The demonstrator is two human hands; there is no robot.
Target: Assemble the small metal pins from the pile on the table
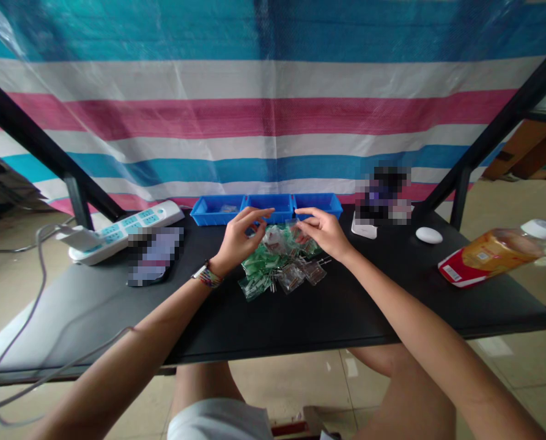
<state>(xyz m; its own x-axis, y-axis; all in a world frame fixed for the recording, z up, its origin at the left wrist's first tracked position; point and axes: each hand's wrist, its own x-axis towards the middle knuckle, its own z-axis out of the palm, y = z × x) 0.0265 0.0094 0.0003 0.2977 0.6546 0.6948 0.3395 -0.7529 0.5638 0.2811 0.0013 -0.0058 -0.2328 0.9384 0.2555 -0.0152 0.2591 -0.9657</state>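
Observation:
A pile of small clear plastic bags (260, 264) lies in the middle of the black table. Many look green; a few hold brown pieces, and thin metal pins show among them. My left hand (241, 237) hovers over the pile's left side, fingers stretched and thumb apart, with nothing visible in it. Over the right side is my right hand (324, 232), its fingers curved and spread, the lower ones close to the bags. Whether those fingertips touch a bag I cannot tell. Just behind both hands stands a blue three-part tray (269, 201), with a small clear bag (229, 208) in its left compartment.
At left lie a white power strip (130, 226) with a plugged-in adapter, a cable (41, 287) and a blurred flat item (156, 260). At right are a small white box (364, 229), a white rounded object (429, 235) and a drink bottle (488, 255). Striped sheeting (273, 116) hangs behind.

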